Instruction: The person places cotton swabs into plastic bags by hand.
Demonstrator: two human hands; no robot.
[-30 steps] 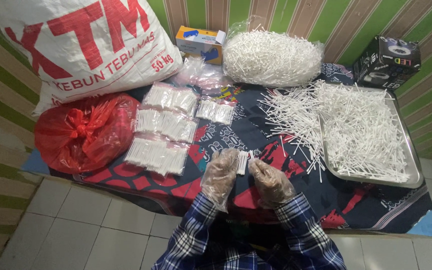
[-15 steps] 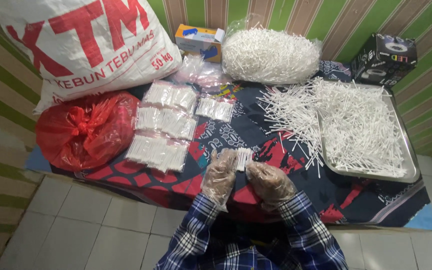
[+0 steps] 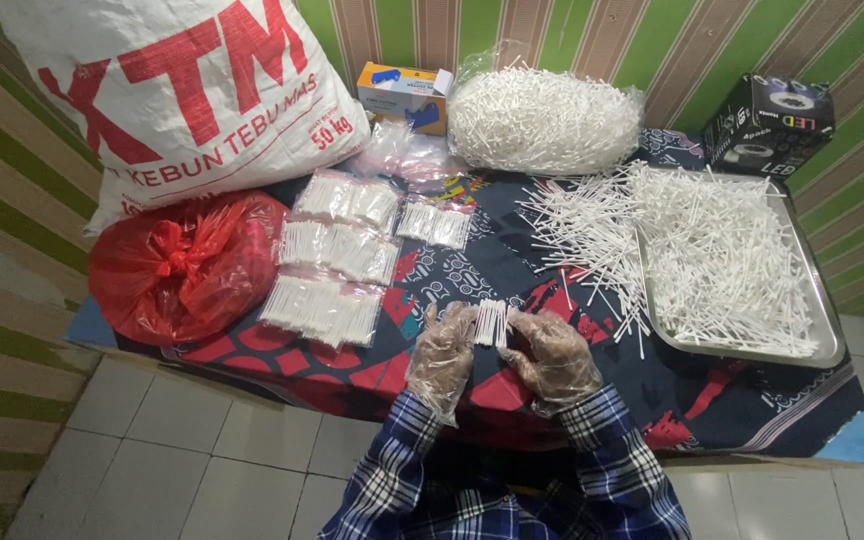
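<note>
Two gloved hands hold a small bundle of white sticks between them.

The left hand (image 3: 442, 352) and right hand (image 3: 552, 355), both in thin clear gloves, are close together, their fingertips pinched on either side of the bundle of sticks (image 3: 491, 322), which stands upright just above the patterned cloth (image 3: 472, 270). Beyond the left hand lie filled packets of sticks (image 3: 337, 250), with a red plastic bag (image 3: 182, 265) and a big white sack (image 3: 182, 90) farther left. Beyond the right hand loose sticks (image 3: 587, 235) spill from a metal tray (image 3: 832, 345).
</note>
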